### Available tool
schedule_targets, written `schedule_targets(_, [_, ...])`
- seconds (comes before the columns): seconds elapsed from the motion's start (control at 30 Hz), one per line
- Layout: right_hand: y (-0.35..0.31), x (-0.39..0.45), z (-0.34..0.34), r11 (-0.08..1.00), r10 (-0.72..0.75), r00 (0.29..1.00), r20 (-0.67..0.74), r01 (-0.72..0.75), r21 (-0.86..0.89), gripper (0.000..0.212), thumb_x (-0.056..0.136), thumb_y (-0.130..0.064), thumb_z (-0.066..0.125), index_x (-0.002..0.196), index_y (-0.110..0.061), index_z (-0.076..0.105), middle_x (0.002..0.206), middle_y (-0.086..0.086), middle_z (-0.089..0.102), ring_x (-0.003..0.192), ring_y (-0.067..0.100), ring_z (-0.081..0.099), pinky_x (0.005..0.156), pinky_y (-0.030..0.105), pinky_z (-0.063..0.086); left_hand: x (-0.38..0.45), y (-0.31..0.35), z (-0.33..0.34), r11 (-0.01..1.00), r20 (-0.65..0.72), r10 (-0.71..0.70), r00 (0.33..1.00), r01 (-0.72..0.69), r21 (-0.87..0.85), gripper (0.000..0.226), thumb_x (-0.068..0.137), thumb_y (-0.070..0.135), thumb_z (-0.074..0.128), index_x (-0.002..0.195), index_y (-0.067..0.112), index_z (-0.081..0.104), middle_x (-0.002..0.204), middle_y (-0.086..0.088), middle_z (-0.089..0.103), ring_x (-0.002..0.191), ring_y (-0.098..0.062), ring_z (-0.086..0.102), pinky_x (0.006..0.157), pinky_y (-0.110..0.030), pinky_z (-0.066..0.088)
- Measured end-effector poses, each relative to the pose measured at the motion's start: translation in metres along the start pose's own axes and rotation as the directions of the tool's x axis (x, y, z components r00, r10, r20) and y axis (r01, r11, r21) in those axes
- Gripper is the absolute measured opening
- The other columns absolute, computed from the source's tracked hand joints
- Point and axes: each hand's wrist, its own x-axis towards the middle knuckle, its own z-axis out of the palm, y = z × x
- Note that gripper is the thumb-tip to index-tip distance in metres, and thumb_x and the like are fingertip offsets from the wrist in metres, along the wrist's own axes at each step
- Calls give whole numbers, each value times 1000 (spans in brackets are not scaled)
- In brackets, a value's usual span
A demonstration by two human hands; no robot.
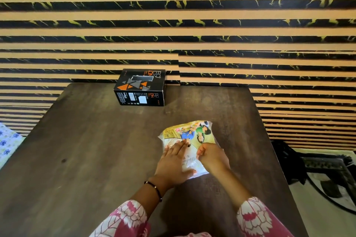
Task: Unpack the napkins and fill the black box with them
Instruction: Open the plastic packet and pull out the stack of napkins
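2 hands on napkin pack [189, 136] | left hand [174, 161] spread flat, pressing pack's near-left part | right hand [212, 157] curled, pinching wrapper at pack's near-right edge | black box [141, 87] well beyond pack, at table [96, 140] far edge, closed

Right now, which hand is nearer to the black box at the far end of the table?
Left. The left hand lies flat on the napkin pack, its fingers pointing toward the black box. The right hand pinches the pack's wrapper farther right.
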Motion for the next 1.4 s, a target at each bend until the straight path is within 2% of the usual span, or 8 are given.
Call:
schedule_targets(0.1, [5,-12,-11,972,-149,989,-14,149,181,20,77,-11,63,64,-26,59,82,-6,66,81,15,61,77,31,52,0,-3,-1,999,19,24,1000,-24,-23,93,76,66,50,146,25,4,157,4,6,144,-14,1,117,-40,-2])
schedule_targets(0.27, [24,-43,-31,931,-304,952,-43,307,197,9,78,-15,67,76,-23,68,73,-20,61,70,0,57,61,4,40,4,-5,-19,986,41,31,999,-23,-166,88,73,72,34,145,24,19,156,2,16,143,-18,12,118,-44,7])
schedule_targets(0.4, [51,-67,-32,927,-375,926,35,374,13,15,78,-21,65,89,-31,67,66,-21,59,70,5,60,73,22,47,3,3,-26,995,34,8,999,-5,-99,87,73,73,32,143,22,24,155,-1,19,142,-20,16,116,-48,12])
schedule_targets(0.47, [64,-75,-26,907,-405,913,43,408,-104,20,78,-24,59,94,-32,67,82,-14,69,86,13,63,88,30,47,-3,13,-25,999,28,44,999,-44,-8,88,73,74,37,142,21,25,155,-2,18,141,-22,16,116,-49,13])
schedule_targets(0.63, [79,-81,-12,882,-356,919,169,391,-264,24,86,-27,49,100,-33,66,110,-13,68,110,12,49,95,33,29,-25,33,-16,979,44,189,981,-192,73,88,65,78,41,137,27,34,151,1,25,138,-20,19,115,-46,14])
schedule_targets(0.87, [81,-92,-2,860,-359,917,175,398,-320,38,82,-31,38,113,-35,59,121,-13,62,115,15,46,92,33,31,-46,45,-3,949,70,224,972,-234,213,73,74,71,47,128,23,40,129,-2,42,117,-23,38,98,-39,29])
schedule_targets(1.03, [82,-97,-1,917,-366,916,166,385,-106,44,75,-37,36,109,-29,64,114,-7,68,104,14,61,90,27,45,-50,56,8,952,118,146,982,-172,255,56,81,48,56,123,17,38,123,-7,44,113,-27,42,94,-40,33])
schedule_targets(1.4, [92,-93,11,933,-300,937,177,327,-151,25,82,-35,46,93,-27,67,95,-3,71,87,14,64,77,26,51,-46,54,18,933,197,92,976,-153,326,32,88,21,49,119,11,44,122,-14,50,114,-34,49,94,-43,39])
